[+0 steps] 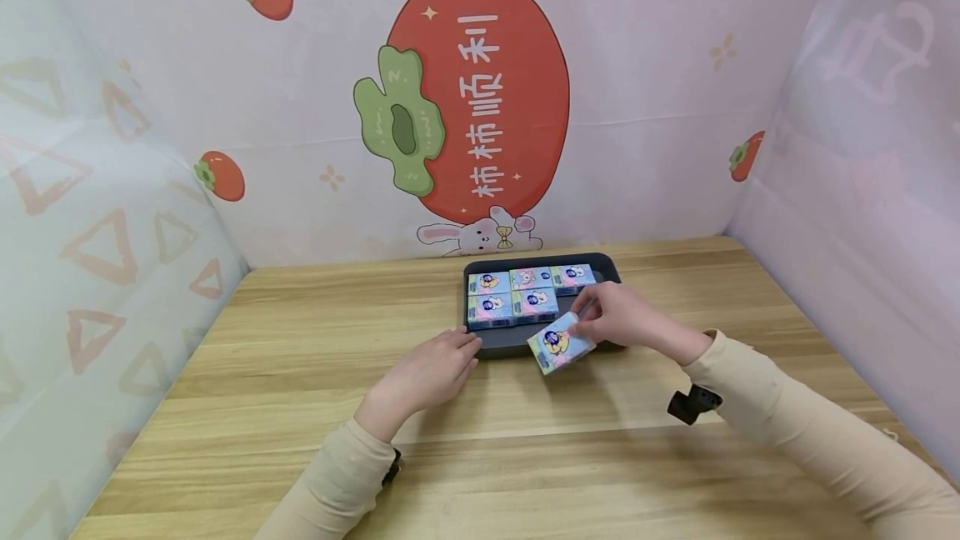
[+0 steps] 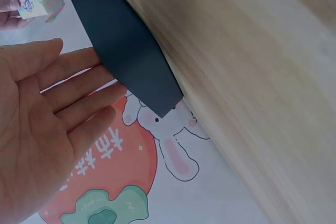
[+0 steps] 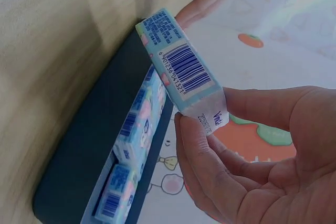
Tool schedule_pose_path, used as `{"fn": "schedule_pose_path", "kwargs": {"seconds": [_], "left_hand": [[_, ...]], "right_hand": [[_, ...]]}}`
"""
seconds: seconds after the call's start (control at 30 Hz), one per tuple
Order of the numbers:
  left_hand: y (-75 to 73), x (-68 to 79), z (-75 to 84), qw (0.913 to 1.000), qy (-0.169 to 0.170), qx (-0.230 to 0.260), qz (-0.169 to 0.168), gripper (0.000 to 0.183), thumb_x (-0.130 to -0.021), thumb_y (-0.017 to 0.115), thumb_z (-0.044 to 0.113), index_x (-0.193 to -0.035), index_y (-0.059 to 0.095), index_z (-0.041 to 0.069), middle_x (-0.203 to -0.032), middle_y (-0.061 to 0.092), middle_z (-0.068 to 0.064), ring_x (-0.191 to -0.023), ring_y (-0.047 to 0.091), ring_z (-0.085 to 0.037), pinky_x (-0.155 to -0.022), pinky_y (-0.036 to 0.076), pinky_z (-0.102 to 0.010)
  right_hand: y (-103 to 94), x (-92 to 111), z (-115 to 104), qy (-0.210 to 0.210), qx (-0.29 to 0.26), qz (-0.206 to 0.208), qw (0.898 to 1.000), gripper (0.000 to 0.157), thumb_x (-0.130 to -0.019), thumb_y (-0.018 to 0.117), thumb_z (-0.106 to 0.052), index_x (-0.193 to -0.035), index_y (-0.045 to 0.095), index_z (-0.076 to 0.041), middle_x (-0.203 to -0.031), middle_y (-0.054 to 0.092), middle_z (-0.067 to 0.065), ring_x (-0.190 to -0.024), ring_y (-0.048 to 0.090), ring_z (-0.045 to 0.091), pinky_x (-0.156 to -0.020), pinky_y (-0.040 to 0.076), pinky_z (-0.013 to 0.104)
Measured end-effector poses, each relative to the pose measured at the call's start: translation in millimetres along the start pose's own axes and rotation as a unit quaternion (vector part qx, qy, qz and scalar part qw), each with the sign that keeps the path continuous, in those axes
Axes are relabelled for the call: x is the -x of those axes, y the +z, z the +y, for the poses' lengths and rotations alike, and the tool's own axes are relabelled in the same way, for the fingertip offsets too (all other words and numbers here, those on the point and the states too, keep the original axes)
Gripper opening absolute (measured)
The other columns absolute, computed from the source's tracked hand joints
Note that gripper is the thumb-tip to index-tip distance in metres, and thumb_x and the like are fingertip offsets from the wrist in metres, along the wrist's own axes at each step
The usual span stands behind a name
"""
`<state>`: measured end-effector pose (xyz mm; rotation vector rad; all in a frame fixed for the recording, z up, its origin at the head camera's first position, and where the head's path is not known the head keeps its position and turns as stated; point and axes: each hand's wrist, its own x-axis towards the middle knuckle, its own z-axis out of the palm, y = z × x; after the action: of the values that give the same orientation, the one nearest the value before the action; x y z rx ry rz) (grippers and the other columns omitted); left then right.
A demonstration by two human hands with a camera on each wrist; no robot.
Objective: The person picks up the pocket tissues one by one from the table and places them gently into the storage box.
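Note:
My right hand pinches one end of a small blue tissue pack between thumb and fingers, tilted over the front edge of a dark tray. The right wrist view shows that tissue pack with its barcode side facing the camera. Several similar tissue packs sit in the tray in two rows, toward its left and back. With straight fingers, my left hand touches the tray's front left corner. In the left wrist view, the left hand's fingertips rest against the tray wall, holding nothing.
The tray stands on a wooden table near its back edge. A printed cloth backdrop with a large persimmon rises behind it, and cloth walls flank both sides. A small black camera is strapped at the right wrist.

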<state>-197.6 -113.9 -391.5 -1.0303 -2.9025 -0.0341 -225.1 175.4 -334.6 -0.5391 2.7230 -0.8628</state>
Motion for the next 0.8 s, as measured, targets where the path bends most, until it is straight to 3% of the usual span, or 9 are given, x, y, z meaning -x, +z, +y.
{"fn": "schedule_pose_path", "kwargs": {"seconds": [0.8], "left_hand": [[-2.0, 1.5, 1.5, 0.9998, -0.013, 0.012, -0.012, 0.038, -0.099, 0.048, 0.022, -0.128, 0.057, -0.001, -0.132, 0.056, -0.016, -0.127, 0.050, -0.030, -0.108, 0.042, -0.042]], "right_hand": [[-24.0, -10, 17, 0.055, 0.000, 0.020, 0.998, 0.040, -0.086, 0.069, -0.023, -0.111, 0.059, 0.006, -0.088, 0.070, 0.012, -0.068, 0.067, 0.018, -0.063, 0.058, 0.030]]}}
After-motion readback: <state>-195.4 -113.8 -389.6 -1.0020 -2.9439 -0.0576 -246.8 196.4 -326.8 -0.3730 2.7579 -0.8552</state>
